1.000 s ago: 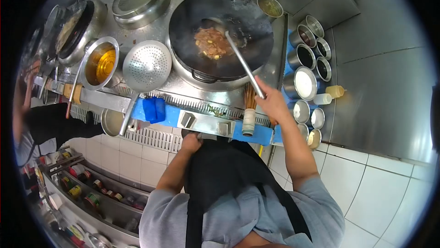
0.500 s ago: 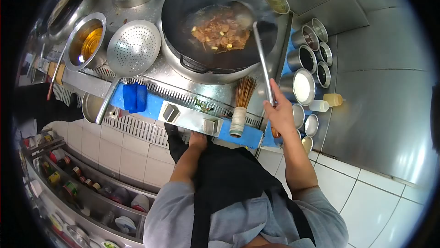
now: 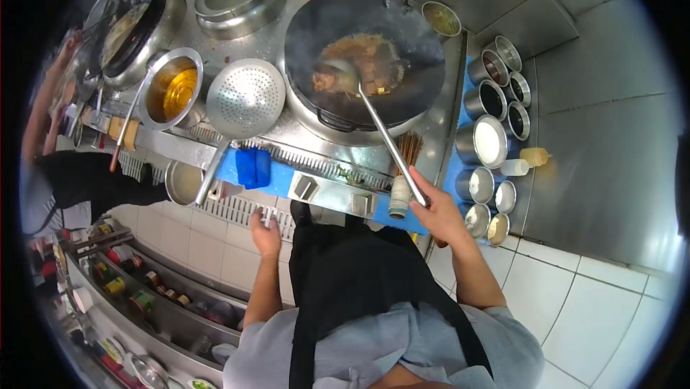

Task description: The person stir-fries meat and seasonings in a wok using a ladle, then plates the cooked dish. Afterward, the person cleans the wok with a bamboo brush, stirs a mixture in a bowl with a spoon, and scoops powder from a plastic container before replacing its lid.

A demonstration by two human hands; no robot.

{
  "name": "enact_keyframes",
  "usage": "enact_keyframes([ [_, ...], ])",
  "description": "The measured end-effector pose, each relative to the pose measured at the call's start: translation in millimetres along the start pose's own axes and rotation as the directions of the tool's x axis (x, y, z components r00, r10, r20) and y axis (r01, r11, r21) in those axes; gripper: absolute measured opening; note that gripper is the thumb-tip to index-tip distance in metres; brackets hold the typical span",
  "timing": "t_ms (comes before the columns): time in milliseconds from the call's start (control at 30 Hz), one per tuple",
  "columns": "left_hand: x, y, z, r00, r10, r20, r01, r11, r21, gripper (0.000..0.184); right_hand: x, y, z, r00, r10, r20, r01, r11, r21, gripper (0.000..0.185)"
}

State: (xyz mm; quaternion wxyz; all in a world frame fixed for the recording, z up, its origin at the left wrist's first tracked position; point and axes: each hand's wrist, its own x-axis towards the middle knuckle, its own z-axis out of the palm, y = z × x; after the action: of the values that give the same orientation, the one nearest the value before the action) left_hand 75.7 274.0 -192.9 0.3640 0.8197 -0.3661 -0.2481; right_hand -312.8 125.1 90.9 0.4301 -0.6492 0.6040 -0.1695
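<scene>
- Right hand [image 3: 438, 211]: fingers clamped far back on long-handled silver metal ladle [image 3: 382, 123], probably away from heat; bowl amid brown food [image 3: 370, 48] in round black wok [image 3: 420, 84].
- Left hand [image 3: 266, 231]: empty, fingers apart.
- Round steel pots [image 3: 467, 141]: clustered rightward, seemingly for reach.

The person wears a light grey shirt [image 3: 359, 339] with short, loose sleeves [image 3: 503, 321] and a folded collar [image 3: 438, 373]. Over it lies a plain black apron [image 3: 359, 267], its wide dark straps [image 3: 303, 353] running up across both sides of the chest. The left hand [image 3: 267, 237] and right hand [image 3: 442, 215] are bare, as are the forearms [image 3: 264, 281]. A dark shoe [image 3: 300, 211] shows below.
</scene>
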Motion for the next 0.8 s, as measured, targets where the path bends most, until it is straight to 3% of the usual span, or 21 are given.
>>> enact_keyframes([
  [67, 28.0, 29.0, -42.9, 0.994, 0.041, -0.099, -0.047, 0.997, -0.053, 0.048, 12.0, 8.1, 5.0, 0.999, -0.026, -0.045, 0.024, 0.999, -0.040, 0.074],
  [100, 44.7, 49.0, -57.9, 0.986, 0.090, -0.139, -0.099, 0.993, -0.057, 0.048, 25.0, 1.4, 5.6, 0.995, 0.074, -0.066, -0.081, 0.990, -0.116, 0.075],
  [133, 58.8, 61.8, -66.0, 0.975, 0.137, -0.178, -0.150, 0.987, -0.059, 0.048, 33.5, 5.8, 10.9, 0.988, 0.080, -0.135, -0.090, 0.993, -0.076, 0.075],
  [200, 88.5, 79.4, -66.9, 0.977, 0.159, -0.142, -0.170, 0.983, -0.067, 0.049, 61.8, 14.5, 22.9, 0.958, 0.079, -0.274, -0.081, 0.997, 0.005, 0.076],
  [300, 116.5, 98.4, -63.7, 0.994, 0.110, -0.017, -0.110, 0.993, -0.032, 0.054, 92.0, 0.4, 32.9, 0.892, -0.020, -0.451, -0.109, 0.960, -0.257, 0.077],
  [333, 124.6, 100.7, -58.9, 0.996, 0.084, 0.035, -0.083, 0.996, -0.015, 0.056, 102.5, -1.4, 33.8, 0.912, 0.052, -0.407, -0.117, 0.984, -0.137, 0.077],
  [367, 138.4, 78.6, -43.1, 0.985, 0.174, -0.006, -0.173, 0.983, 0.054, 0.061, 112.5, -0.8, 35.7, 0.928, 0.118, -0.354, -0.131, 0.991, -0.013, 0.077],
  [400, 143.9, 84.7, -45.6, 0.992, 0.123, 0.037, -0.125, 0.991, 0.047, 0.062, 114.0, -15.5, 37.6, 0.940, 0.174, -0.293, -0.147, 0.983, 0.110, 0.078],
  [433, 145.8, 89.0, -48.5, 0.994, 0.068, 0.085, -0.072, 0.996, 0.046, 0.064, 107.6, -28.2, 37.5, 0.946, 0.220, -0.239, -0.197, 0.974, 0.114, 0.078],
  [467, 147.7, 92.3, -49.9, 0.991, 0.011, 0.134, -0.018, 0.999, 0.049, 0.065, 100.2, -25.9, 38.5, 0.960, 0.171, -0.223, -0.162, 0.985, 0.060, 0.077],
  [500, 152.4, 84.4, -46.6, 0.991, 0.056, 0.123, -0.060, 0.998, 0.030, 0.061, 91.3, -23.0, 39.9, 0.971, 0.121, -0.206, -0.122, 0.992, 0.006, 0.076],
  [600, 160.8, 85.3, -55.7, 0.930, -0.013, 0.368, -0.025, 0.995, 0.099, 0.052, 42.3, -30.6, 54.7, 0.971, -0.073, -0.227, 0.058, 0.996, -0.074, 0.073],
  [667, 155.8, 93.9, -61.2, 0.934, 0.030, 0.357, -0.051, 0.997, 0.049, 0.043, 7.7, -30.5, 63.5, 0.973, -0.072, -0.219, 0.074, 0.997, 0.003, 0.073],
  [733, 160.8, 75.2, -52.6, 0.933, 0.125, 0.338, -0.129, 0.992, -0.011, 0.043, -17.5, -31.2, 53.1, 0.991, 0.059, -0.118, -0.046, 0.993, 0.109, 0.072],
  [800, 152.4, 91.1, -57.5, 0.951, 0.047, 0.304, 0.027, 0.971, -0.236, 0.039, -19.4, -29.0, 39.6, 0.984, 0.149, -0.098, -0.139, 0.985, 0.103, 0.071],
])
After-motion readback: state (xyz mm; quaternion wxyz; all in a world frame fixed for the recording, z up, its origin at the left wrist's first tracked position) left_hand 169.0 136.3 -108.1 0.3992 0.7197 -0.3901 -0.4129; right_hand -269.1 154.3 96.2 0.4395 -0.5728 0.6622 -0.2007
